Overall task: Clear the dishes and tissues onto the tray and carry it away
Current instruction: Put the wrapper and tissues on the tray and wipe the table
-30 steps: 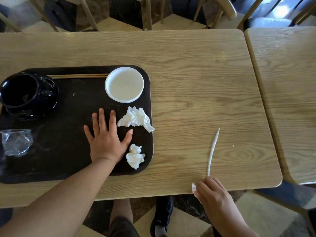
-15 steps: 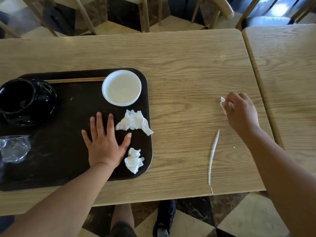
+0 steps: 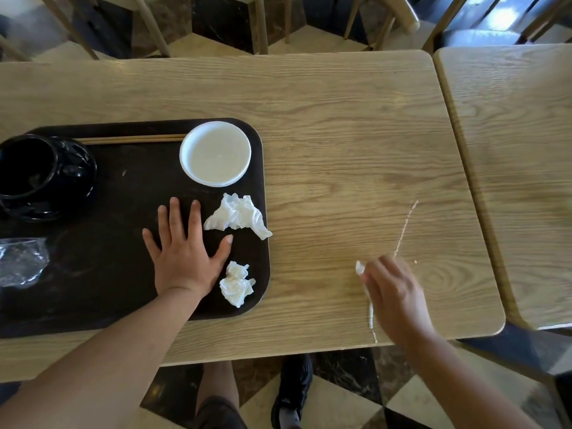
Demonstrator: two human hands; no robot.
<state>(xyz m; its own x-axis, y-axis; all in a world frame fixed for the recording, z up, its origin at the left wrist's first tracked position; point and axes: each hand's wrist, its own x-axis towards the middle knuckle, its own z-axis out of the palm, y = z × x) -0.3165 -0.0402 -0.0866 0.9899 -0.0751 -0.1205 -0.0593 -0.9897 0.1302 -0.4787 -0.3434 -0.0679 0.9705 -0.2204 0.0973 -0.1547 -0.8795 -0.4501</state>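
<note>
A dark tray [image 3: 102,283] lies on the left of the wooden table [image 3: 340,144]. On it stand a white bowl [image 3: 215,153], a black pot [image 3: 37,178], chopsticks [image 3: 133,139], a clear plastic wrapper [image 3: 21,261] and two crumpled tissues [image 3: 236,216] [image 3: 236,283]. My left hand [image 3: 185,255] rests flat and open on the tray between the tissues. My right hand [image 3: 394,292] is closed on a small white tissue [image 3: 359,268], pressed to the table over a thin white streak [image 3: 402,233] near the front edge.
A second wooden table [image 3: 520,150] abuts on the right with a narrow gap. Chair legs stand beyond the far edge. My legs and a black shoe [image 3: 292,388] show below the table's front edge over a checkered floor.
My right hand swept from the front edge up to the far right of the table, then back down toward the front along the white streak. My left hand stayed on the tray.
</note>
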